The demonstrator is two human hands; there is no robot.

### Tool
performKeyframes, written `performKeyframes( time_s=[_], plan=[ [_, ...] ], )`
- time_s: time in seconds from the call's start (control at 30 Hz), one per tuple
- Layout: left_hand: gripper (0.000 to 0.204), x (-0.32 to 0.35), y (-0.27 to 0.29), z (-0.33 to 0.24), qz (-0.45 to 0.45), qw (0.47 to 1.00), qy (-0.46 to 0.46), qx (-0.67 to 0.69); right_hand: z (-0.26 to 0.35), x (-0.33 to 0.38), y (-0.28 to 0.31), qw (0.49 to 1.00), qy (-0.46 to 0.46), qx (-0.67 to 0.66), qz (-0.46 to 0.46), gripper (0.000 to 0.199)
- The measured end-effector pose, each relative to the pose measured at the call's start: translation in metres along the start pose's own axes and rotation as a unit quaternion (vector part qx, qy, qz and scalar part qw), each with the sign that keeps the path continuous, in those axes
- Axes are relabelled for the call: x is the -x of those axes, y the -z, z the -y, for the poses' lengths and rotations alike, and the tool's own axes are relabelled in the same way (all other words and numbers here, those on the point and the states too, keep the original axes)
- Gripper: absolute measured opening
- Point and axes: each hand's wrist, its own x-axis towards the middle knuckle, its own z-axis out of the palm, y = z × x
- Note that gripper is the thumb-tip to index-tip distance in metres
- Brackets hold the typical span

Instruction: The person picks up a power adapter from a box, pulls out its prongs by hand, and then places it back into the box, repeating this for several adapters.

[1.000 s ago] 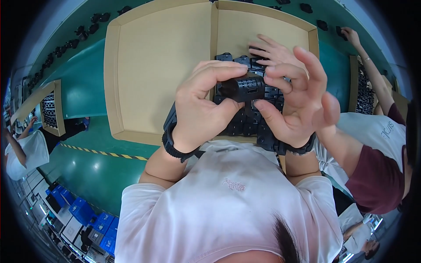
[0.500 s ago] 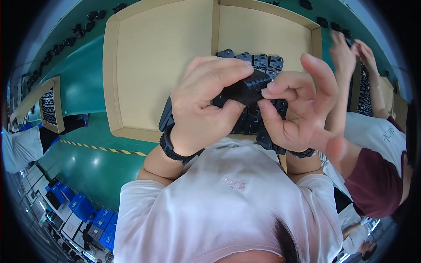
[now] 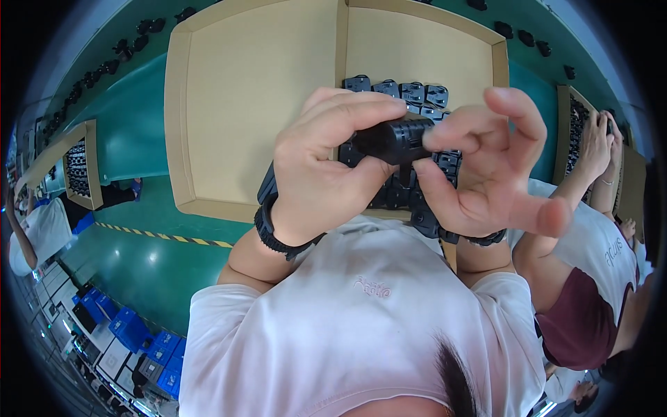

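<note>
Above the cardboard box, my left hand [image 3: 333,156] wraps its fingers and thumb round a black plug-in power adapter [image 3: 396,141]. At the adapter's right end, the thumb and index finger of my right hand [image 3: 479,167] pinch its edge, the other fingers raised and spread. A dark narrow part sticks down from the adapter between my hands. Below them, rows of black three-pin adapters [image 3: 412,92] lie in the right compartment of the box [image 3: 250,104], partly hidden by my hands.
A cardboard divider [image 3: 342,42] splits the box. More black adapters [image 3: 524,38] lie on the green surface [image 3: 132,146] beyond. To the right a co-worker's hands [image 3: 601,146] are at another box [image 3: 561,125]. Blue bins [image 3: 128,326] stand at lower left.
The adapter has turned in my left hand, showing more of its ribbed end. My right hand has shifted slightly right and down. The co-worker's hands have moved right, away from my box.
</note>
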Motion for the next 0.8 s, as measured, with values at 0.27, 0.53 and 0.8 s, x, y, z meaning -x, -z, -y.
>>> performKeyframes(
  time_s=[0.27,0.53,0.8],
  plan=[
    [0.039,0.001,-0.001,0.004,-0.013,0.999,-0.031,-0.034,-0.004,0.002,-0.004,0.984,0.102,0.132,-0.062,0.102],
    [0.038,0.001,-0.004,0.000,-0.004,0.996,-0.052,-0.074,-0.021,0.006,-0.017,0.970,0.188,-0.052,-0.148,0.062],
    [0.044,0.007,-0.007,0.000,0.014,0.989,-0.100,-0.111,-0.016,0.020,-0.008,0.987,0.085,-0.087,-0.107,0.050]
  ],
)
